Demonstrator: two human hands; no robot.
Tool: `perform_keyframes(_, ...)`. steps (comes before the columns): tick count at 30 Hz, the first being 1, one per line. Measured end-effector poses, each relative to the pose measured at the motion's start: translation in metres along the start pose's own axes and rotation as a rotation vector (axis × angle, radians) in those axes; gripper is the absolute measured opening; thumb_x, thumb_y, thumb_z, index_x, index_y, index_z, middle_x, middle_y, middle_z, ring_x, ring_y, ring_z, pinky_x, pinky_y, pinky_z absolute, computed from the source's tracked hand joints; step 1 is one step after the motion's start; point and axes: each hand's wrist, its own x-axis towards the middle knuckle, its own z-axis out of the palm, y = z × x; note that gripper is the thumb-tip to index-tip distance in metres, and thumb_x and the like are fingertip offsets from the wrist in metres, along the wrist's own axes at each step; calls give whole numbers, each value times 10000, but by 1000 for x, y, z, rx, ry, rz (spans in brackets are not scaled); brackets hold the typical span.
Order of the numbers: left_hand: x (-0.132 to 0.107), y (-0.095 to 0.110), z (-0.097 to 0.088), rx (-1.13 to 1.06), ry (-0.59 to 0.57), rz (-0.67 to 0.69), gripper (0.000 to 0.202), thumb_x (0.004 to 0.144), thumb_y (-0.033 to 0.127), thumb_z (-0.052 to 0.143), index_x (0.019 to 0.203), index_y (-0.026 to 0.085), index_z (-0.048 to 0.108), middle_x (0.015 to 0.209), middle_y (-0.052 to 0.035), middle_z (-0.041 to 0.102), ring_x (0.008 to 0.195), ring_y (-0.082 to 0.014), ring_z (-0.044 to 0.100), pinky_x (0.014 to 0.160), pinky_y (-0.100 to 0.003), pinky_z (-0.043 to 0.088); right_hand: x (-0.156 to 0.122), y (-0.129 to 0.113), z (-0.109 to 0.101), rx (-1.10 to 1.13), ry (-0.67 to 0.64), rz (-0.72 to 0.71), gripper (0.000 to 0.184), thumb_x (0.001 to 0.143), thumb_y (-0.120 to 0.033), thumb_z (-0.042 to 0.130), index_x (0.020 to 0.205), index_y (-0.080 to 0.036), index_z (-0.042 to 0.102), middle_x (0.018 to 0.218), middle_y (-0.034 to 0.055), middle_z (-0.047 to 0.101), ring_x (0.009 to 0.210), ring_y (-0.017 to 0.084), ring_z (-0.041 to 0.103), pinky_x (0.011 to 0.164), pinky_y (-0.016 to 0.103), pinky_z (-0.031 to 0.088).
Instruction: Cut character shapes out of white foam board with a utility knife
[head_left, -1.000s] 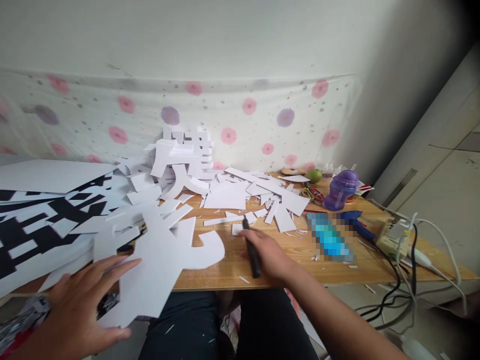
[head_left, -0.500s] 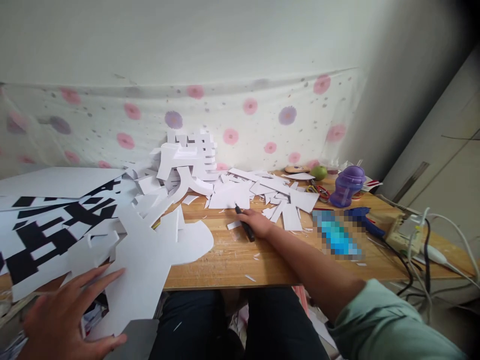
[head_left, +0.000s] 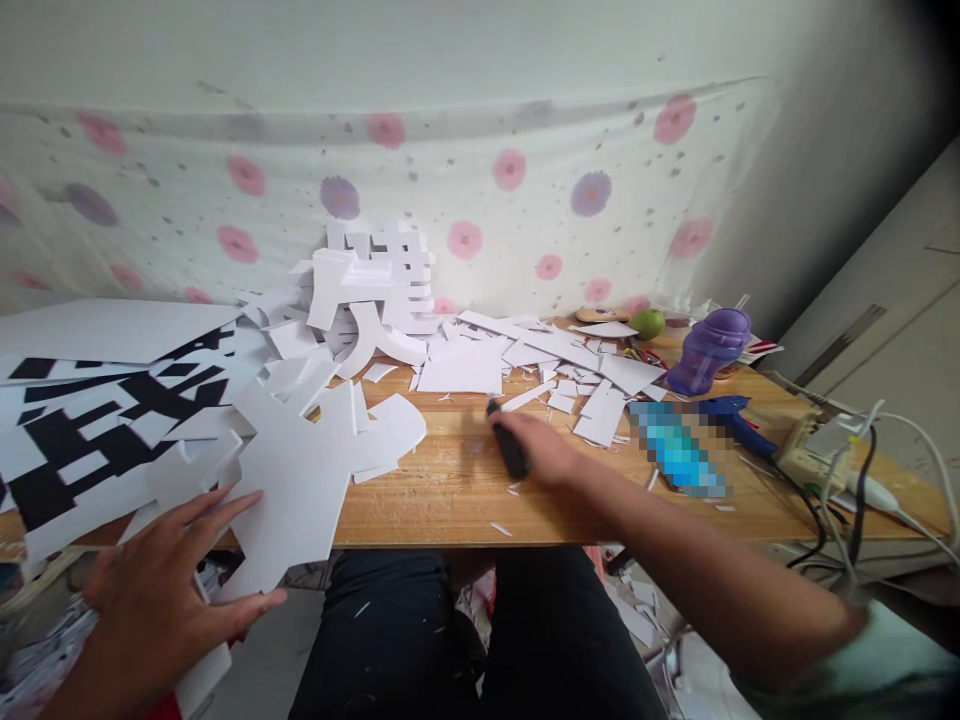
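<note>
My right hand point(head_left: 546, 456) is closed round a black knife-like cutter point(head_left: 508, 446) and rests on the bare middle of the wooden table point(head_left: 465, 500). My left hand point(head_left: 161, 590) lies spread and flat at the lower left, fingers on the near edge of a large white cut-out foam shape point(head_left: 300, 480) that overhangs the table's front. White offcuts point(head_left: 570, 385) lie scattered just beyond the right hand. A stack of cut-out white characters point(head_left: 375, 300) leans against the flowered cloth at the back.
Black-and-white printed sheets point(head_left: 82, 430) cover the left side. At the right stand a purple bottle point(head_left: 709, 350), a green fruit point(head_left: 647, 322), a blue glue gun point(head_left: 731, 420), a blurred blue object point(head_left: 679, 455), and a power strip with cables point(head_left: 821, 450). My dark-trousered legs are under the table.
My right hand has drawn back toward me with the cutter, away from the offcuts. My left hand has shifted slightly right along the white shape. The view has tilted.
</note>
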Motion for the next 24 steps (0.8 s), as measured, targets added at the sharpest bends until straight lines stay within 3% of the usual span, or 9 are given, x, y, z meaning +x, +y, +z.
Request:
perform_keyframes(4, 2, 16, 0, -15, 43, 90, 613, 734, 478, 566, 1293, 368, 340, 1344, -86, 434, 1227, -412, 472, 1011, -578, 326, -19, -49, 23, 17, -80, -198, 437, 873, -428, 626, 1283, -300, 543, 1433, 71, 531, 1385, 273, 378, 1144, 493, 230)
perform_keyframes(6, 3, 25, -3, -37, 57, 103, 577, 756, 467, 541, 1289, 348, 355, 1330, -91, 444, 1219, -412, 476, 1002, -588, 333, -20, -39, 24, -2, -65, -152, 385, 912, -371, 570, 1285, -282, 542, 1478, 97, 480, 1412, 287, 335, 1149, 539, 167)
perform_keyframes(10, 3, 35, -8, -62, 81, 113, 598, 725, 469, 544, 1283, 325, 381, 1339, -118, 456, 1219, -436, 467, 998, -647, 302, -16, 19, 3, -60, 63, 134, 340, 914, -149, 477, 1244, -144, 560, 1424, 245, 486, 1406, 383, 311, 1087, 677, 95)
perform_keyframes(12, 1, 34, -9, -72, 73, 137, 650, 687, 473, 565, 1288, 330, 362, 1361, -127, 434, 1234, -440, 448, 1000, -648, 296, -20, 35, -9, -67, 129, 248, 396, 884, -95, 462, 1277, -86, 514, 1355, 305, 517, 1386, 423, 320, 1041, 720, 129)
perform_keyframes(14, -1, 32, -8, -81, 71, 165, 685, 657, 456, 586, 1288, 332, 352, 1357, -128, 426, 1225, -445, 446, 994, -650, 298, -29, 32, -16, -42, 144, 250, 460, 837, -114, 538, 1293, -75, 493, 1300, 291, 562, 1344, 405, 389, 1052, 640, 238)
perform_keyframes(16, -3, 32, -5, -96, 86, 178, 693, 638, 416, 614, 1280, 324, 368, 1335, -121, 443, 1197, -442, 467, 981, -645, 316, -42, 17, -14, 8, 107, 153, 450, 806, -172, 614, 1250, -165, 545, 1293, 177, 609, 1306, 316, 466, 1082, 488, 313)
perform_keyframes(18, -3, 37, 0, -126, 90, 195, 708, 612, 366, 643, 1273, 311, 396, 1332, -120, 453, 1190, -444, 471, 981, -653, 308, -55, 3, -8, 50, 66, 66, 326, 824, -243, 626, 1147, -281, 616, 1301, 55, 633, 1307, 257, 482, 1124, 434, 275)
perform_keyframes(22, -1, 63, 8, -205, 8, 227, 816, 484, 340, 756, 1247, 330, 468, 1384, -106, 445, 1274, -428, 400, 1072, -654, 170, -78, 10, 1, 74, 186, 184, 333, 865, -252, 519, 1185, -187, 582, 1237, 162, 648, 1193, 321, 565, 1024, 509, 373)
perform_keyframes(24, 1, 78, 11, -244, -49, 250, 870, 418, 372, 811, 1232, 349, 505, 1405, -82, 444, 1302, -411, 382, 1118, -625, 81, -83, 24, -1, 110, 240, 257, 425, 846, -220, 475, 1267, -166, 502, 1087, 138, 699, 971, 285, 664, 844, 424, 493)
